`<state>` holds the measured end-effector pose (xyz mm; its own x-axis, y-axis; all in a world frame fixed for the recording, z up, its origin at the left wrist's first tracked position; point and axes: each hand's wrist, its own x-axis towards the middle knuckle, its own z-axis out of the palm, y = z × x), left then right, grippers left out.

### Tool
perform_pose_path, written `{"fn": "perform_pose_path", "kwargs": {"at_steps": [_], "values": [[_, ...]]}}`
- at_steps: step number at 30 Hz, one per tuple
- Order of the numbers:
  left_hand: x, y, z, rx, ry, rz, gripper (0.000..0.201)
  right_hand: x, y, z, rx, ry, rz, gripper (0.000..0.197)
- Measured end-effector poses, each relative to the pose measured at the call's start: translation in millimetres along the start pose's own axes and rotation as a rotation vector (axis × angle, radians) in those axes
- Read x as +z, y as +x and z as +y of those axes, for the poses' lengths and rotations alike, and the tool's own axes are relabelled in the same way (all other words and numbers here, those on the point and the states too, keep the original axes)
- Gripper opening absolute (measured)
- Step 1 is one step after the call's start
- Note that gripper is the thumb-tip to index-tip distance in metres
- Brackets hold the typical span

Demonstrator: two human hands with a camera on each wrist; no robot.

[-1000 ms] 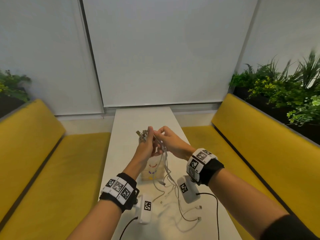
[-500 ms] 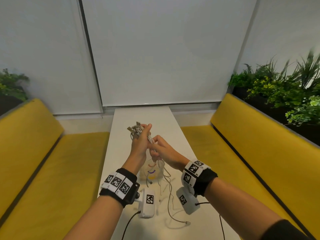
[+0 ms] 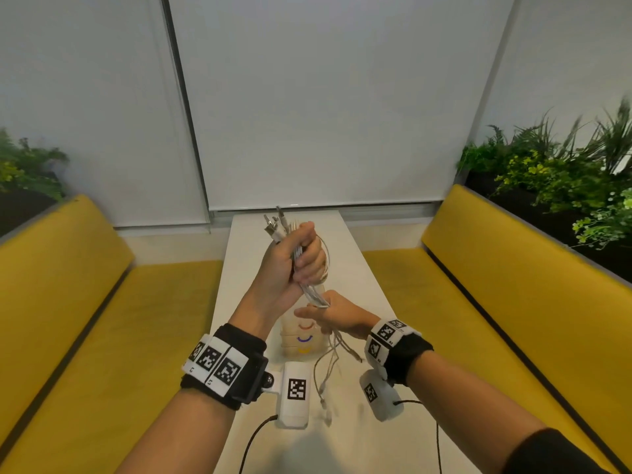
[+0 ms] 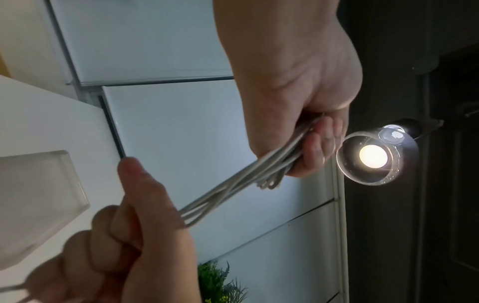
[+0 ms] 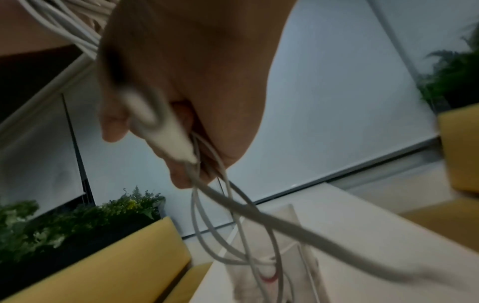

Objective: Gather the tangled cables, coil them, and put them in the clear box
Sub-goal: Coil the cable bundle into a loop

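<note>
A bundle of white cables (image 3: 309, 290) runs between my two hands above the table. My left hand (image 3: 306, 254) grips its upper part in a fist, and several plug ends (image 3: 277, 224) stick up out of it. My right hand (image 3: 325, 311) grips the bundle lower down, fingers curled round it. Below that hand the loose ends (image 3: 325, 381) dangle toward the table. The clear box (image 3: 301, 336), marked with coloured curves, stands on the table right under my hands. In the left wrist view the cables (image 4: 246, 184) stretch taut from my left hand (image 4: 311, 143) to my right hand (image 4: 134, 235).
The narrow white table (image 3: 362, 268) runs away from me between two yellow benches (image 3: 85, 319) (image 3: 513, 302). Planters (image 3: 564, 186) stand behind the benches and white blinds (image 3: 325, 114) close the far end. White camera units (image 3: 295, 398) with black leads hang under my wrists.
My left hand has risen and closed into a fist round the bundle. My right hand has slid down the cables toward the box, and the loose ends have lifted off the table.
</note>
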<state>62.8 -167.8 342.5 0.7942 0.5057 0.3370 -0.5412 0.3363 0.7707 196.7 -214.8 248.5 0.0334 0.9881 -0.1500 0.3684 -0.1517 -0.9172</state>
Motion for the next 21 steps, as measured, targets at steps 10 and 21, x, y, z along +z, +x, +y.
{"fn": "perform_pose_path", "kwargs": {"at_steps": [10, 21], "values": [[2, -23, -14, -0.270, 0.534, -0.183, 0.054, -37, 10, -30, -0.070, -0.402, -0.121, 0.017], [-12, -25, -31, -0.531, 1.196, -0.211, 0.043, -82, 8, -77, 0.237, -0.649, -0.401, 0.013]]}}
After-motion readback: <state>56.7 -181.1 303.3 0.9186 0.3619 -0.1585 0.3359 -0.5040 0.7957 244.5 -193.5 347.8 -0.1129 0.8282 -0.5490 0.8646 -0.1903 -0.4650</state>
